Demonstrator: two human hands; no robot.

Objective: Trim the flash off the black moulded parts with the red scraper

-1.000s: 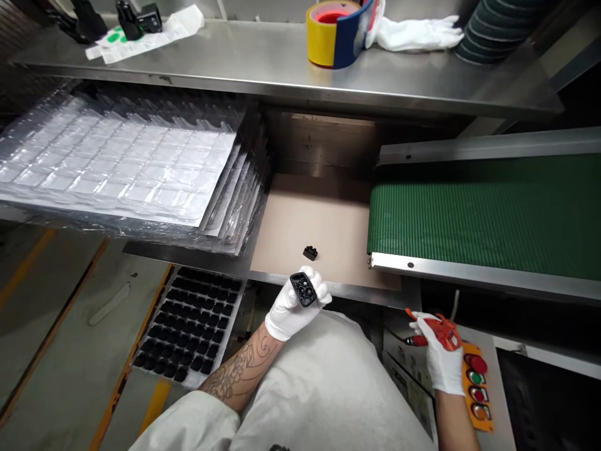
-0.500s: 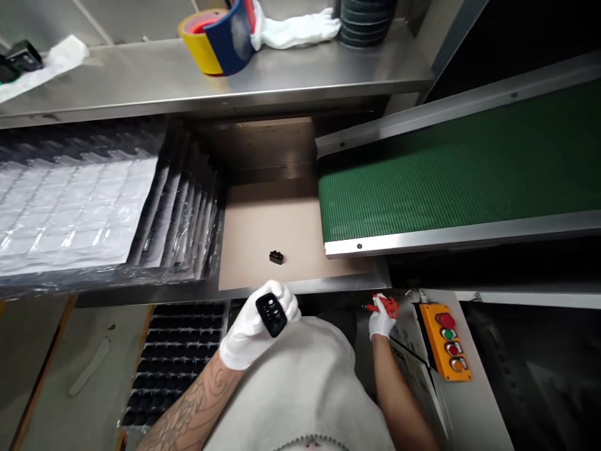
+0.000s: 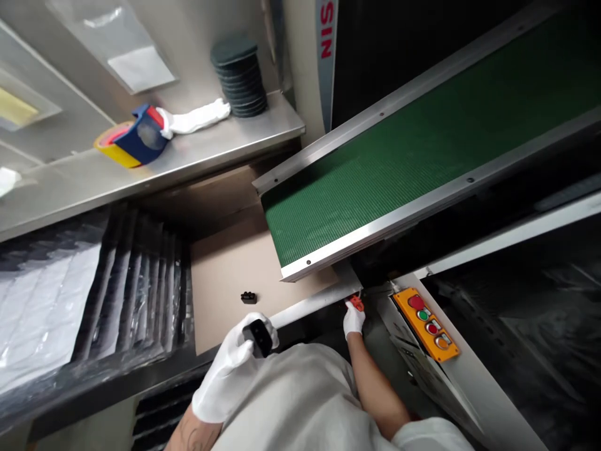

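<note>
Held in my gloved left hand is a small black plastic part with holes in its face, close to my body at the bench's front edge. Beyond it, a smaller black piece lies on the brown board. At the bench's front right corner, my gloved right hand is closed on a red air gun, partly hidden by the fingers.
A green conveyor belt with metal rails reaches over the board from the right. Stacked plastic-wrapped trays stand at left. A steel shelf holds a tape roll. An orange button box sits at right.
The view has swung to the right. My right hand has brought the red air gun up to the bench's corner, and the black part in my left hand has tilted.
</note>
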